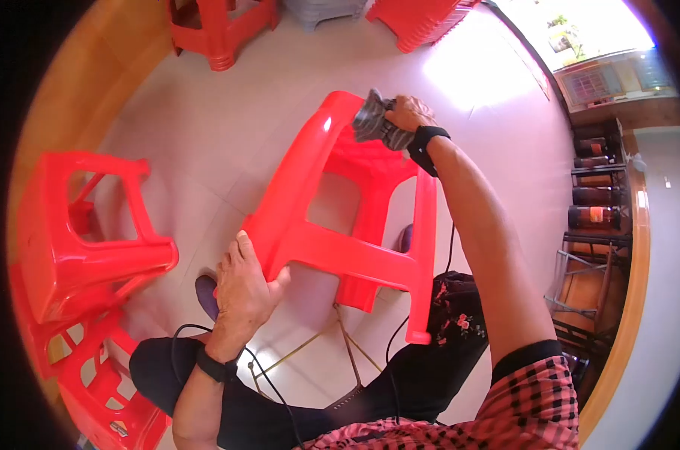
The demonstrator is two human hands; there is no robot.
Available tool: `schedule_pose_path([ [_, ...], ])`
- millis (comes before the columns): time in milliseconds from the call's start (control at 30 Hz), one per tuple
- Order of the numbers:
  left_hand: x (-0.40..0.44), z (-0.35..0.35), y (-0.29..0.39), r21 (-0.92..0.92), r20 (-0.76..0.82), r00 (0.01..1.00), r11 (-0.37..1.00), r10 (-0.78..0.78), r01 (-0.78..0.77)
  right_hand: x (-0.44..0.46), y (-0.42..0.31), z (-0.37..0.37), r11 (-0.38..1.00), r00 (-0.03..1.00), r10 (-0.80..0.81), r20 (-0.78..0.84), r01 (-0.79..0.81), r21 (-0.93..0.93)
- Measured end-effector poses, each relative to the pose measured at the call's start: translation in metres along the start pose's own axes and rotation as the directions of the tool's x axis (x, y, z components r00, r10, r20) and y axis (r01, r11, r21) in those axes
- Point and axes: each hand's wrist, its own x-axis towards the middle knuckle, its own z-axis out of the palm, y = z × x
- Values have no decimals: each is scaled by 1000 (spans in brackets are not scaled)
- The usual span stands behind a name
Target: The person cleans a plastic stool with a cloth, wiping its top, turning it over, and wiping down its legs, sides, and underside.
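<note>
A red plastic stool (347, 251) lies tilted on its side in front of me, its legs and crossbar toward my body. My left hand (246, 289) rests on the stool's left edge, fingers spread against the red plastic. At the far end of the stool, my right hand (411, 115) is closed on a grey striped cloth (376, 120), which lies against the stool's upper corner. The fingertips of that hand are partly hidden in the cloth.
More red stools (100, 251) stand and lie at the left. A red stool (224, 34), grey stools (321, 9) and stacked red stools (415, 22) are at the back. Shelves with dark containers (596, 196) line the right. A thin metal stand (349, 349) is between my legs.
</note>
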Motion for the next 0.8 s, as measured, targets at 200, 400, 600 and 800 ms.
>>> schedule_pose_path([
  [200,4,3,-8,-6,-44,998,999,40,-40,-50,62,11,998,996,65,57,-66,15],
  [400,6,6,-11,-9,-115,989,996,92,-93,-134,81,31,988,990,-135,45,131,82],
  [600,11,7,-15,-81,-103,993,994,61,-70,-220,57,45,987,997,-73,37,67,147],
  [800,17,-1,-30,-115,-126,986,985,113,-128,-273,51,42,941,992,-60,111,19,339],
])
